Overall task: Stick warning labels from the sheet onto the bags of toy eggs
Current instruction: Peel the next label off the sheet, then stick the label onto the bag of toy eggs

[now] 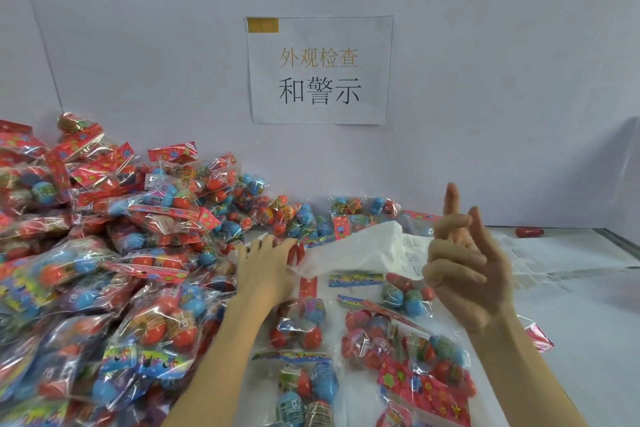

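Note:
A big pile of clear bags of toy eggs (104, 253) fills the left of the table. Several single bags (405, 291) lie in front of me. My left hand (266, 267) reaches forward palm down, its straight fingers resting on a red-headed bag (298, 251) at the pile's edge, beside the curled-up white label sheet (360, 248). My right hand (464, 267) is raised above the sheet's right part, index finger pointing up, the other fingers loosely bent. I see nothing held in it; whether a label sticks to a fingertip I cannot tell.
A paper sign (318, 69) hangs on the wall behind the table. More printed sheets (554, 253) lie on the right. A loose red egg (530, 231) lies by the wall at the far right. The table's metal edge (616, 239) runs along the right.

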`<state>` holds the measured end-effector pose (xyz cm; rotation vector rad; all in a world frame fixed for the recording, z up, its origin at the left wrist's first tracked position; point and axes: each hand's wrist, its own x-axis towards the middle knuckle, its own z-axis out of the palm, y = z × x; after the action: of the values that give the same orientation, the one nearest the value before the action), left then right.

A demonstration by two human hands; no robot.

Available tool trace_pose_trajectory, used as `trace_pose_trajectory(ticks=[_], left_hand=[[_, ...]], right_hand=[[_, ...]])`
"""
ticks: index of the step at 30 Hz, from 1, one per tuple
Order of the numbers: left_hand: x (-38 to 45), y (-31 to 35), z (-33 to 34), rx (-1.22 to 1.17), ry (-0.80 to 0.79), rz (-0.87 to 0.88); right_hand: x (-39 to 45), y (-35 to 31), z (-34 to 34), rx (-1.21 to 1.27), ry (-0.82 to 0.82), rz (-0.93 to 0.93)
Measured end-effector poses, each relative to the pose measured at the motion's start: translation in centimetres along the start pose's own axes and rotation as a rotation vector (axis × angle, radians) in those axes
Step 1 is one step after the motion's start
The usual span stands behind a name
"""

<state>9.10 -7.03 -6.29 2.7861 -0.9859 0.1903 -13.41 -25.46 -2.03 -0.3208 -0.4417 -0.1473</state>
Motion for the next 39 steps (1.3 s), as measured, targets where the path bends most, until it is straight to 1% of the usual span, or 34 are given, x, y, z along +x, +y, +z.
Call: trace_pose_trajectory(ticks=[2, 4, 6, 8, 10, 13, 15, 17, 19, 21, 24, 26, 28, 30, 31, 35, 39], left_hand=[[0.0, 0.2, -0.3, -0.064, 0.121, -0.025], [0.2, 0.5, -0.7, -0.188, 0.25, -0.035], [0.2, 0.7, -1.1, -0.349, 0.312, -0.013], [0.3, 0.6, -1.4, -0.491, 0.3, 0.048], [0.1, 0.6, -1.8, -0.591, 0.232, 0.125], [-0.3, 0.9, -2.3, -0.662, 0.136, 0.239], [-0.6, 1.1, -2.7, -0.726, 0.105, 0.27], [-0.7, 1.3, -3.0, -0.805, 0.15, 0.265], [-0.7, 1.5, -3.3, -0.885, 0.255, 0.247], [-0.9, 2.0, -3.7, -0.974, 0.328, 0.24], [-1.0, 2.5, -4.0, -1.128, 0.342, 0.223], [-1.3, 2.9, -4.1, -1.206, 0.295, 0.253], [-1.6, 3.5, -4.2, -1.24, 0.219, 0.292], [-2.0, 4.3, -4.2, -1.253, 0.149, 0.334], [-2.2, 4.6, -4.2, -1.26, 0.138, 0.347], [-2.1, 4.7, -3.9, -1.269, 0.149, 0.293], [-1.7, 4.4, -3.8, -1.236, 0.165, 0.253]], right_hand=[[0.2, 0.4, -0.3, -0.07, 0.048, 0.03], [0.5, 0.6, -0.5, -0.146, 0.073, 0.067], [0.8, 0.7, -0.8, -0.266, 0.12, 0.088], [0.9, 0.8, -1.5, -0.397, 0.184, 0.077], [1.2, 1.1, -1.9, -0.481, 0.237, 0.079], [1.6, 1.8, -2.4, -0.554, 0.341, 0.059], [1.7, 2.2, -2.6, -0.567, 0.41, 0.018], [1.8, 2.5, -2.6, -0.61, 0.46, -0.015], [1.9, 2.7, -2.4, -0.701, 0.483, -0.022], [2.0, 3.0, -1.8, -0.825, 0.489, -0.026], [2.0, 3.8, -0.8, -1.068, 0.43, -0.047], [1.9, 4.2, -0.4, -1.284, 0.412, -0.103], [1.9, 4.4, -0.6, -1.408, 0.412, -0.172], [2.0, 4.5, -0.8, -1.374, 0.432, -0.223], [2.0, 4.4, -1.0, -1.358, 0.458, -0.244], [2.0, 3.7, -1.1, -1.39, 0.607, -0.327], [1.9, 3.0, -1.4, -1.488, 0.672, -0.404]])
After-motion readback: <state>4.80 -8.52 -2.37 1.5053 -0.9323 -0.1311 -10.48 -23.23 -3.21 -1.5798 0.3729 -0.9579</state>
